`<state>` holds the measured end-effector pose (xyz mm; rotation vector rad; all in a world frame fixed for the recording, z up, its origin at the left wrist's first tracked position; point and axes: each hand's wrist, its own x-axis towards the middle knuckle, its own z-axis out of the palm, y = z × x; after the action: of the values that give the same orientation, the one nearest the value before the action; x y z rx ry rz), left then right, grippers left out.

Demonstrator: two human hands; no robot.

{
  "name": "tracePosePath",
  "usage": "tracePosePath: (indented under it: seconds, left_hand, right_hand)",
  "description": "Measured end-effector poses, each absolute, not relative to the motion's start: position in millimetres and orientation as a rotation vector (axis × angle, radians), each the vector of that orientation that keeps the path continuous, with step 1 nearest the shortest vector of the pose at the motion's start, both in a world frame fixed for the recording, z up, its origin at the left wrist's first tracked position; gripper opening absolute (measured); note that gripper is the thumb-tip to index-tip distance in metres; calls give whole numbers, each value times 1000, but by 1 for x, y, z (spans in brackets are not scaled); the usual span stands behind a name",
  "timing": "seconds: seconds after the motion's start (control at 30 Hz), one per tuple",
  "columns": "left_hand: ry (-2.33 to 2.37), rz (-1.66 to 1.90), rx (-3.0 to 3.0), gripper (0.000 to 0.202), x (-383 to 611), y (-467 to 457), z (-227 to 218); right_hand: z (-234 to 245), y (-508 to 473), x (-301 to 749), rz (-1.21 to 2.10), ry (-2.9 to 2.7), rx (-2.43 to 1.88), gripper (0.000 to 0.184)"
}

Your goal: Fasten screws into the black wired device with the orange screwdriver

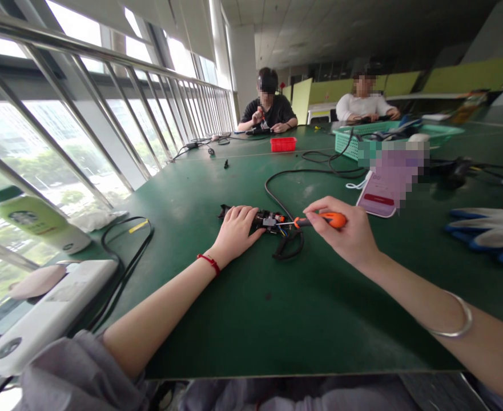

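A small black device (265,221) with exposed wires and a black cable lies on the green table (242,302). My left hand (235,232) presses down on its left part, fingers curled over it. My right hand (341,228) grips an orange-handled screwdriver (320,220) whose thin shaft points left, its tip touching the device's open middle. A red cord circles my left wrist, a silver bangle my right forearm.
A black cable (302,171) loops back to a green basket (351,142). A phone (382,194) lies right of centre, blue-white gloves (489,231) far right, a red tray (283,144) behind. A white power strip (41,317) and bottle (37,222) sit left. Two people sit at the far end.
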<state>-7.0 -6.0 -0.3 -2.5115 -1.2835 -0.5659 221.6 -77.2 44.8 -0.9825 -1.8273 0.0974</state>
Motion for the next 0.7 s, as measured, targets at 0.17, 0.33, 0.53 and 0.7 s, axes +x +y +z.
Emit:
tracePosePath:
  seconds: [0.17,0.33,0.53,0.7]
  left_hand:
    - [-1263,-576,-2505,44,-8,-5,-2]
    - [-1258,-573,-2505,45,-8,-4,-2]
    - [-1263,-555,-2501,45,-7,-5,-1]
    - [-1270,-557,-2494,45,-7,-5,-1]
  right_hand:
    - [40,-74,222,107,-1748,-914,41]
    - [41,-76,220,247,-1737,-1110,18]
    - [41,-77,217,145,-1707,-925,42]
    - [40,-78,219,188,-1702,-1079,23]
